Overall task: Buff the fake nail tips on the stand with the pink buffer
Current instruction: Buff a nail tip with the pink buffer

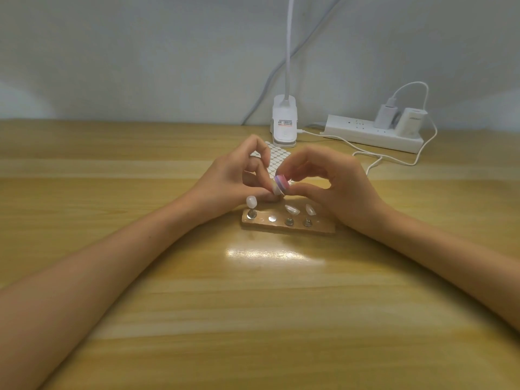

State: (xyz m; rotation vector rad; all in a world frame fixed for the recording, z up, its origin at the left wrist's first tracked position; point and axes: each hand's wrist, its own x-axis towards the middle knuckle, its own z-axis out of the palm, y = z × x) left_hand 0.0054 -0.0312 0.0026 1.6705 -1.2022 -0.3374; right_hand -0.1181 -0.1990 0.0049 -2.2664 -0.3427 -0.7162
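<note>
A small wooden stand (323, 229) lies on the table in front of me. Three clear nail tips stay on its pegs: one at the left (251, 202) and two to the right (292, 210), (310, 210). One metal socket (271, 219) in the stand is bare. My left hand (233, 178) pinches a nail tip (275, 189) just above the stand. My right hand (334, 181) grips the pink buffer (282, 182), whose end touches that held tip.
Behind my hands lies a white sheet of adhesive dots (277, 157). A white clip lamp base (284, 123) stands at the table's back edge. To its right sits a power strip (371, 135) with two plugged chargers and a trailing white cable (394, 161).
</note>
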